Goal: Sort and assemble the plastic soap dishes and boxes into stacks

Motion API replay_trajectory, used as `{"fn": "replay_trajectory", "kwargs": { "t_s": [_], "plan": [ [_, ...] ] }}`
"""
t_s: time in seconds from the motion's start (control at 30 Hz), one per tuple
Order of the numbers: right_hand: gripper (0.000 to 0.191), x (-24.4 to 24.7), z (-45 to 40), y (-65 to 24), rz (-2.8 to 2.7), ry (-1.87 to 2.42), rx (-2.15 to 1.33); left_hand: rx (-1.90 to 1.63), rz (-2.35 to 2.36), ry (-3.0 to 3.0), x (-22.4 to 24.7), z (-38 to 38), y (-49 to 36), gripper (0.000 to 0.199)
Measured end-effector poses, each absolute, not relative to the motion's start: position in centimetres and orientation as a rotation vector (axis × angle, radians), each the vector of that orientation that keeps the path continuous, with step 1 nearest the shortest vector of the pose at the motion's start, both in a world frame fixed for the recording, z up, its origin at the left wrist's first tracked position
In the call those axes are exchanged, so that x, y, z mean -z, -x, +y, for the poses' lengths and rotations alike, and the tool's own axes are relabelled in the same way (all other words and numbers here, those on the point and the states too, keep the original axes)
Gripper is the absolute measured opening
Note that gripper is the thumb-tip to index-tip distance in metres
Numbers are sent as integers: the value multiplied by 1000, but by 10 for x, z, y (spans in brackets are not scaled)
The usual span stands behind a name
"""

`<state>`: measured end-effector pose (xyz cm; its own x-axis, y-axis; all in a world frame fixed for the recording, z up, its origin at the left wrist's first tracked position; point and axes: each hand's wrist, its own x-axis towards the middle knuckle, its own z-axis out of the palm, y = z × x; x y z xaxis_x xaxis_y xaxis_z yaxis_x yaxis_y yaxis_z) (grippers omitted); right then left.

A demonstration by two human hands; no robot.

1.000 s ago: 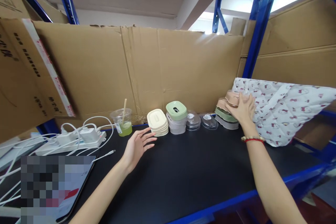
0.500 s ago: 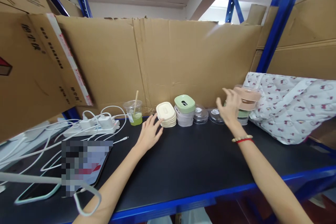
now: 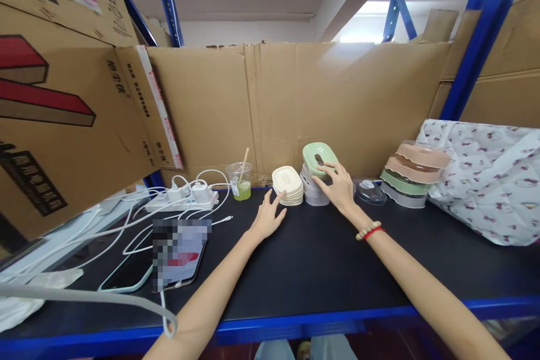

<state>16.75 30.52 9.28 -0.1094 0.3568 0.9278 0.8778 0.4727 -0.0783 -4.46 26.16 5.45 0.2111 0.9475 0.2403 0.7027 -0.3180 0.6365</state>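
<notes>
My right hand [image 3: 337,188] pinches the right edge of a pale green lid with an oval slot [image 3: 310,153]. The lid sits tilted above a stack of lilac-grey pieces [image 3: 316,197]; whether it still touches them I cannot tell. My left hand [image 3: 268,216] is open, fingers apart, its fingertips at the front left of a stack of cream square lids [image 3: 287,180]. Right of my right hand lies a clear plastic cover [image 3: 370,192]. Farther right stand stacked shallow containers [image 3: 407,171] in pink, green and grey.
A cup of green drink [image 3: 242,185] with a straw stands at the back left. A white power strip [image 3: 196,199], cables and two phones [image 3: 185,253] lie on the left. A patterned quilted bag [image 3: 485,180] is at the right, and a cardboard wall [image 3: 358,107] lines the back.
My right hand has moved left from the pink containers to the green lid and taken hold of it, tilting it. My left hand stays by the cream lids. The view has shifted left.
</notes>
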Motion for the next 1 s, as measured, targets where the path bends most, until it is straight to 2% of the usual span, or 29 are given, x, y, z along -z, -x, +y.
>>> {"fn": "replay_trajectory", "kwargs": {
  "t_s": [0.13, 0.23, 0.3, 0.43, 0.5, 0.6, 0.67, 0.83, 0.9, 1.0],
  "plan": [
    [31, -95, 286, -156, -1651, 944, 740, -943, 1559, -2069, -59, 260, 42, 40],
    [30, -97, 275, -150, -1699, 852, 783, -1077, 1543, -1968, -63, 257, 40, 24],
    [29, -98, 271, -147, -1715, 828, 769, -1195, 1515, -1771, -63, 257, 40, 13],
    [31, -95, 268, -146, -1738, 838, 733, -1373, 1510, -1356, -63, 261, 40, 8],
    [32, -94, 268, -146, -1768, 837, 743, -1392, 1548, -1208, -64, 264, 41, 15],
    [33, -93, 267, -147, -1790, 837, 764, -1378, 1524, -983, -67, 267, 43, 45],
    [32, -93, 267, -148, -1780, 818, 782, -1356, 1486, -859, -69, 268, 44, 57],
    [29, -93, 268, -149, -1763, 778, 776, -1422, 1440, -707, -74, 269, 50, 76],
    [28, -91, 268, -148, -1757, 801, 716, -1478, 1402, -704, -78, 268, 52, 75],
    [29, -87, 266, -144, -1766, 802, 642, -1489, 1280, -707, -85, 265, 49, 46]
  ]
}}
